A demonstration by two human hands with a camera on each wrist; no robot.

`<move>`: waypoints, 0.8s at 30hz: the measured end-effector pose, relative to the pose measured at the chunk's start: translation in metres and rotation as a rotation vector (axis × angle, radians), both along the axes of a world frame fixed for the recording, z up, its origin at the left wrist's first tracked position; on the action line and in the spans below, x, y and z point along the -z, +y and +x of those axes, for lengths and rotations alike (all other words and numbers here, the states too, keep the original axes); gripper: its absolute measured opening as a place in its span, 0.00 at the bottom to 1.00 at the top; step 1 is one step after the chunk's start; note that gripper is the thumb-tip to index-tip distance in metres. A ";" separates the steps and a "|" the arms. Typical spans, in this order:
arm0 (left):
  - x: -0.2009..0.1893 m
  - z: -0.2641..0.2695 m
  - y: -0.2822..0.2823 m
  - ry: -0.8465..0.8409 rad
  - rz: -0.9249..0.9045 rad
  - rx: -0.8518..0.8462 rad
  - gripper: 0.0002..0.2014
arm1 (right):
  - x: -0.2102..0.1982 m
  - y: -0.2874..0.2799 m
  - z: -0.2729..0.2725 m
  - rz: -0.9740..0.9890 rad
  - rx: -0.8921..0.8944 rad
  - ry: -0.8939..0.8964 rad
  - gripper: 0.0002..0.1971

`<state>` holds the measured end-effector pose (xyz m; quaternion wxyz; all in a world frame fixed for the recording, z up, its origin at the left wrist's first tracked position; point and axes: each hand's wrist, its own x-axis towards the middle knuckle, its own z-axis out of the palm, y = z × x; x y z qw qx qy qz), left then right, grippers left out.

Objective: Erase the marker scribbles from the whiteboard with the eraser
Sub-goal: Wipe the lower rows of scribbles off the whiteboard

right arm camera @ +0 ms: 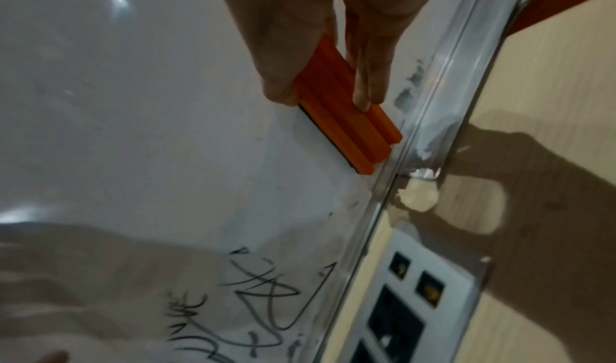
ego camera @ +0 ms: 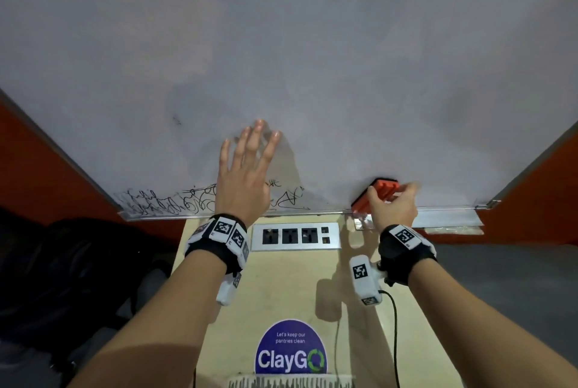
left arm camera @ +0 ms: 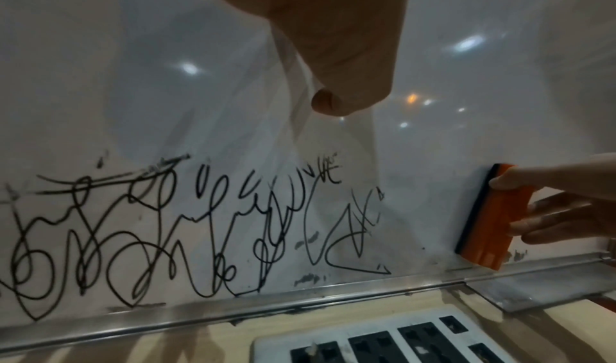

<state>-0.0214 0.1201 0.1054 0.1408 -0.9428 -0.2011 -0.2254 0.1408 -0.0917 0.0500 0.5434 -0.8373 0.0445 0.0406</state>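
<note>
Already pressed felt-side to the whiteboard near its bottom rail: orange eraser, long axis roughly upright in the left wrist view, pinched by the right hand with thumb on one long edge and fingers on the other. Leftward of that eraser, along the bottom edge, lying untouched: black marker scribbles, well apart from it toward the left hand. Spread flat and holding nothing, fingers straight against the board just above the scribbles; likely a sideways sweep to the left called for next, with that flat palm partly in the path.
</note>
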 end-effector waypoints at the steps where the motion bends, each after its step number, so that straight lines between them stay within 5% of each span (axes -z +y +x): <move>1: -0.002 -0.004 0.004 -0.008 0.008 -0.013 0.54 | -0.004 0.006 -0.003 0.006 -0.001 0.024 0.20; 6: -0.006 -0.019 0.029 0.001 0.046 -0.063 0.57 | -0.015 0.044 -0.034 -0.005 -0.072 0.117 0.16; 14: -0.001 -0.023 0.057 0.079 0.068 0.027 0.58 | -0.050 0.089 -0.066 0.099 -0.109 -0.116 0.17; 24: 0.003 -0.022 0.054 0.003 0.019 0.098 0.54 | -0.019 0.115 -0.098 0.096 0.001 0.022 0.17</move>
